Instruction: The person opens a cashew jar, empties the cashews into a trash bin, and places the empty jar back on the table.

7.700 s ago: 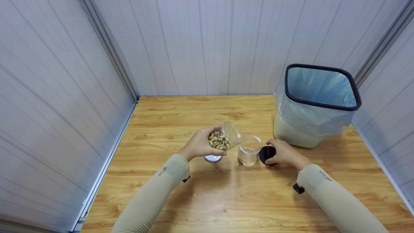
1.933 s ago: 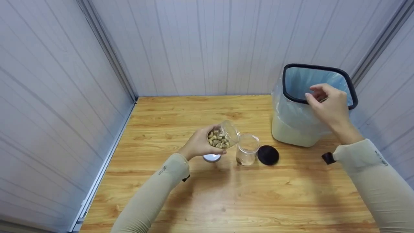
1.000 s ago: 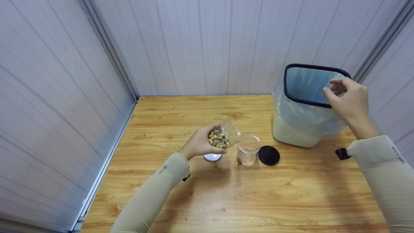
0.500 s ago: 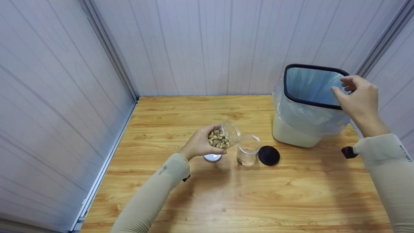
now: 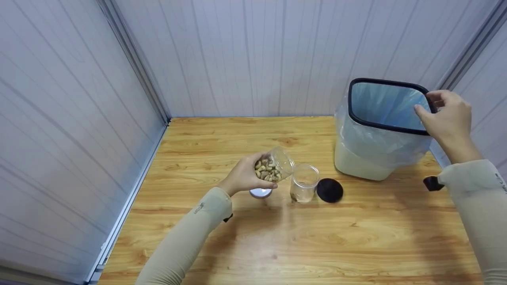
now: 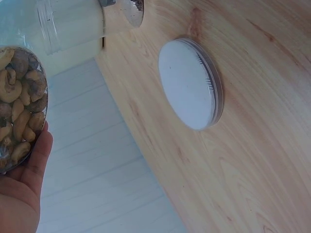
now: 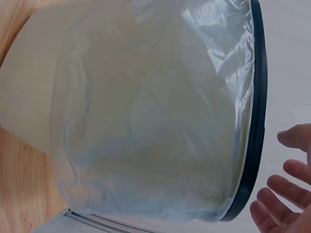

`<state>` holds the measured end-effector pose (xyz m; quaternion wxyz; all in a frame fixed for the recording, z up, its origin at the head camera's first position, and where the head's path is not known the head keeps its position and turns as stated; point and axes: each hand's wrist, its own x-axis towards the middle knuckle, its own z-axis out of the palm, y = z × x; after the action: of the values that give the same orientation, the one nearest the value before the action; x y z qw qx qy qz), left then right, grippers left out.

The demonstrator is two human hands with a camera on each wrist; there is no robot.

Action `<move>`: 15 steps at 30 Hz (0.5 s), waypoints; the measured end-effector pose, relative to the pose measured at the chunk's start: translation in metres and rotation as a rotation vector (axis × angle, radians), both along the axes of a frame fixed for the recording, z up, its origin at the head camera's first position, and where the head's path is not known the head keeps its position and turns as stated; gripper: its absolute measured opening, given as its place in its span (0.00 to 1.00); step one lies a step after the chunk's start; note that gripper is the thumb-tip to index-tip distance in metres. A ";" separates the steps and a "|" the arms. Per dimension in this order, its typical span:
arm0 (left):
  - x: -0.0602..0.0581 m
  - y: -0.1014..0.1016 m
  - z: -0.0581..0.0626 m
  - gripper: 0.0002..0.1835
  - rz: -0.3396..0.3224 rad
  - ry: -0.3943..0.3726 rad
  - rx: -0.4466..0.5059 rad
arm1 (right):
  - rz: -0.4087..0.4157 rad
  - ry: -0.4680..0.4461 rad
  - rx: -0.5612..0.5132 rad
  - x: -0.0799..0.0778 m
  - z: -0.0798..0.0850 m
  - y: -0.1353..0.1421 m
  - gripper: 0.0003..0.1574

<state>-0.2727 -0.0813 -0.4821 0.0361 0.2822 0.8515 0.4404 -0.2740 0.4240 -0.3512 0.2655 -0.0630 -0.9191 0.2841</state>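
My left hand point(image 5: 243, 176) grips a clear jar point(image 5: 283, 161) of cashews point(image 6: 19, 107), tilted to the right. The jar's mouth leans at the rim of a second clear jar point(image 5: 304, 186), which stands upright with a small dark bit low inside. Right beside that one, a round black lid point(image 5: 330, 190) lies flat. Below the left hand sits a white lid point(image 5: 260, 193), partly covered in the head view. My right hand point(image 5: 449, 116) hovers by the bin's right rim, fingers loosely bent; the right wrist view shows nothing between them.
A pale waste bin point(image 5: 362, 162) with a black rim point(image 7: 257, 107) and a clear plastic liner point(image 7: 146, 107) stands at the back right of the wooden table point(image 5: 277, 245). White panel walls point(image 5: 245, 59) enclose the table at the back and both sides.
Earlier my right hand was at the black lid, then above the bin; since then it has drifted right to the bin's right rim. The left hand and tilted jar have stayed put.
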 end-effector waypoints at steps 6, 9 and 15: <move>0.001 -0.001 0.001 0.54 0.004 -0.003 -0.010 | -0.008 -0.048 -0.007 -0.001 0.003 0.002 0.35; 0.001 -0.001 0.002 0.54 0.007 -0.004 -0.019 | -0.011 -0.064 -0.012 -0.002 0.004 0.004 0.35; 0.000 0.000 0.003 0.53 0.004 -0.003 -0.025 | -0.020 -0.098 -0.022 -0.004 0.002 0.010 0.38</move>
<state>-0.2722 -0.0813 -0.4789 0.0402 0.2795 0.8574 0.4304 -0.2784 0.4336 -0.3494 0.2224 -0.0888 -0.9271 0.2882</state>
